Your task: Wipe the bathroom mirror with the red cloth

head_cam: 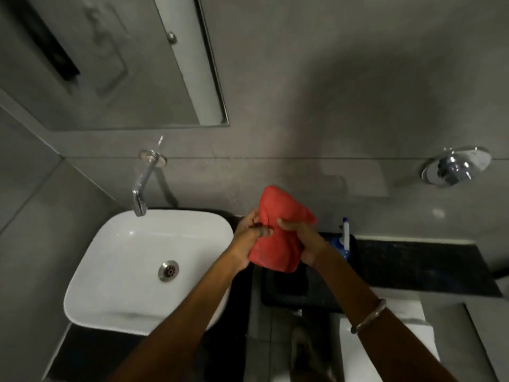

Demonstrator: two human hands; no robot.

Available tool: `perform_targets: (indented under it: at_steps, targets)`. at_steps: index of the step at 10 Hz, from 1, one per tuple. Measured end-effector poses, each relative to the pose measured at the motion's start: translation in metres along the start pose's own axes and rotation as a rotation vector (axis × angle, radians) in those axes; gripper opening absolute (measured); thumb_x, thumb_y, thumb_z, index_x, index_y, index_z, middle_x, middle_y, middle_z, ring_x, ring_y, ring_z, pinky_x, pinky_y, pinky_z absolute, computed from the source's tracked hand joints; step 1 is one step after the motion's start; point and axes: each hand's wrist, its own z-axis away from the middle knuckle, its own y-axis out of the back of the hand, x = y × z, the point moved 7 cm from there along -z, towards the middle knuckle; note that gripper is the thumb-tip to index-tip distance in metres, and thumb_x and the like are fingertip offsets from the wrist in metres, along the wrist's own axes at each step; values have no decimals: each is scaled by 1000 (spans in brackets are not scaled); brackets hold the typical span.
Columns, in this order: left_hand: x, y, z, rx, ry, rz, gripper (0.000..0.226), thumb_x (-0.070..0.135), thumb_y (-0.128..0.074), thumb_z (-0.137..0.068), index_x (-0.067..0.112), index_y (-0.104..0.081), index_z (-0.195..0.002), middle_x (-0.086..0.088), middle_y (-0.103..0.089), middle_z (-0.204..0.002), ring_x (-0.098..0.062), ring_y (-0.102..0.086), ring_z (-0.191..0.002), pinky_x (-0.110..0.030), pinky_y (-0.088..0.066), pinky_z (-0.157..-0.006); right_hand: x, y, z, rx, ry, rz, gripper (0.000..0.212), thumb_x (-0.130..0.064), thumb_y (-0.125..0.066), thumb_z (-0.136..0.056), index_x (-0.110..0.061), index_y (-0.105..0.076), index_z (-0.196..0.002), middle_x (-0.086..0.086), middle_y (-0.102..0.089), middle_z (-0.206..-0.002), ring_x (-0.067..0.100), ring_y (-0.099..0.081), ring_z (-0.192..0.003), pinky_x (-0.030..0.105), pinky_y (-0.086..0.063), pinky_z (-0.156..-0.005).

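Observation:
The red cloth (281,232) is bunched up between both hands, held in the air just right of the sink and above the dark counter. My left hand (249,235) grips its left edge with the fingers curled into the fabric. On its right side, my right hand (301,238) clasps it with the thumb on top. The bathroom mirror (110,62) hangs on the grey wall at the upper left, well above and left of the cloth. Neither hand touches the mirror.
A white basin (115,244) with a metal drain sits at the lower left under a wall tap (141,188). A blue spray bottle (343,241) stands on the black counter (424,266) right of my hands. A chrome wall valve (455,165) is at the far right.

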Motion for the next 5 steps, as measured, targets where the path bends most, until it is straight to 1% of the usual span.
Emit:
perform_targets:
  at_steps: [1, 2, 3, 4, 5]
  targets:
    - [-38, 0, -20, -51, 54, -228, 72, -32, -51, -79, -1, -50, -145, -12, -68, -120, -11, -69, -93, -23, -57, -80, 13, 42, -15, 101, -45, 84, 21, 3, -67, -93, -11, -73, -108, 6, -81, -92, 20, -78, -76, 31, -64, -65]
    - [-81, -4, -39, -33, 190, -269, 82, -32, -49, -81, 9, -44, -151, -17, -65, -126, -14, -65, -96, -22, -56, -68, 35, 76, -38, 196, -96, 201, 45, 12, -68, -89, 1, -65, -133, 16, -75, -111, 28, -72, -88, 41, -62, -83]
    - [-119, -11, -58, -2, 275, -314, 88, -28, -46, -82, 19, -37, -156, -21, -58, -142, -29, -61, -118, -30, -55, -77, 61, 106, -61, 252, -136, 272, 59, 14, -67, -92, 6, -53, -148, 21, -66, -132, 32, -68, -104, 47, -53, -101]
    - [-150, -9, -60, 39, 404, -409, 79, -17, -53, -91, 14, -30, -160, -19, -51, -150, -37, -53, -136, -42, -51, -104, 83, 135, -75, 320, -199, 534, 72, -10, -70, -99, -2, -35, -162, 17, -52, -157, 36, -55, -140, 43, -46, -115]
    - [-167, -14, -51, 99, 387, -525, 57, 11, -61, -101, 10, -39, -154, -19, -53, -149, -35, -53, -138, -48, -47, -114, 97, 147, -78, 334, -199, 931, 77, -31, -59, -106, -7, -19, -168, 17, -38, -168, 35, -43, -151, 44, -39, -123]
